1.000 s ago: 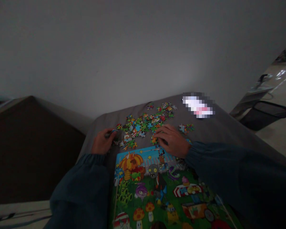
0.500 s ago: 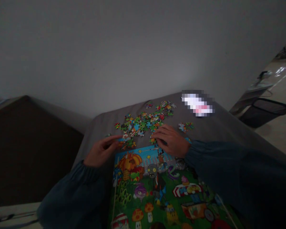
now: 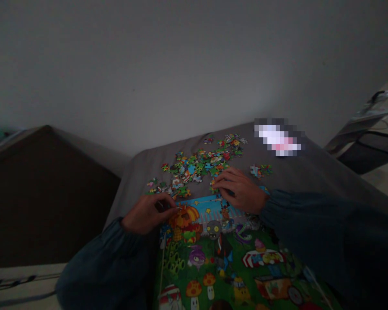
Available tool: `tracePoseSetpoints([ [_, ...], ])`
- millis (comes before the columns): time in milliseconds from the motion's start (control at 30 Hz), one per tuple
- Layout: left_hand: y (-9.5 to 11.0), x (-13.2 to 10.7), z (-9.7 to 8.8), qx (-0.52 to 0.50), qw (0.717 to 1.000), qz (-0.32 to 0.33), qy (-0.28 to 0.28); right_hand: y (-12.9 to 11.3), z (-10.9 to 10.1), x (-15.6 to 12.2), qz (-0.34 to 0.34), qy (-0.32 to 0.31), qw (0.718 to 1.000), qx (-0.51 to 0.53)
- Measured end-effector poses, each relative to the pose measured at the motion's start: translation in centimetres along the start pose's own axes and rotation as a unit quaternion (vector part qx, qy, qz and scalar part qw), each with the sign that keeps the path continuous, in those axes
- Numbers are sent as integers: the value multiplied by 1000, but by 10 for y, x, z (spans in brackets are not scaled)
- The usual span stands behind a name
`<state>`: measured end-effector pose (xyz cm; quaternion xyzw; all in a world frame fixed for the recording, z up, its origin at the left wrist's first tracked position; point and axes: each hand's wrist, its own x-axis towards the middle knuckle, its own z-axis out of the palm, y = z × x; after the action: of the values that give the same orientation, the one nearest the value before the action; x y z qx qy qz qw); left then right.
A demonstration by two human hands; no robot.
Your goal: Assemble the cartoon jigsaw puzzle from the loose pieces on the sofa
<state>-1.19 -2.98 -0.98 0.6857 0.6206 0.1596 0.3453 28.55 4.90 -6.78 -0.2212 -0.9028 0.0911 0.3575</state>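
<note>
A colourful cartoon jigsaw puzzle (image 3: 220,254), largely assembled, lies on a grey cloth-covered surface (image 3: 297,172) in front of me. A heap of loose puzzle pieces (image 3: 200,165) is spread beyond its far edge. My left hand (image 3: 150,212) is at the puzzle's top left corner, fingers pinched on a small puzzle piece by the orange pumpkin. My right hand (image 3: 241,189) rests at the puzzle's top edge, fingers curled down on loose pieces at the heap's near side. Both arms wear dark sleeves.
A few stray pieces (image 3: 260,171) lie to the right of the heap. A blurred white and pink item (image 3: 280,140) sits at the far right of the cloth. A dark brown piece of furniture (image 3: 45,193) stands left. A black basket (image 3: 371,150) is at the right edge.
My left hand has come from the heap's left side down and right to the puzzle's top left corner, pinching a piece. The right hand has stayed in place.
</note>
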Motion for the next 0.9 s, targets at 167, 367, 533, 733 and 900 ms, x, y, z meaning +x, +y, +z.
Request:
tracePoseSetpoints([
  [167, -6, -1, -4, -9, 999, 23, 31, -1, -1, 1, -5, -5, 1000, 0],
  [367, -16, -1, -11, -34, 998, 48, 31, 0, 0, 0, -13, 4, 1000, -3],
  [533, -20, -1, -15, -21, 999, 49, 6, 1, 0, -1, -6, -5, 1000, -7],
  [733, -23, 0, -16, 11, 998, 48, -35, 1, 0, 0, -15, -1, 1000, -1],
  [900, -24, 1, -14, 24, 996, 49, -72, 2, 1, -1, -13, -2, 1000, 1],
])
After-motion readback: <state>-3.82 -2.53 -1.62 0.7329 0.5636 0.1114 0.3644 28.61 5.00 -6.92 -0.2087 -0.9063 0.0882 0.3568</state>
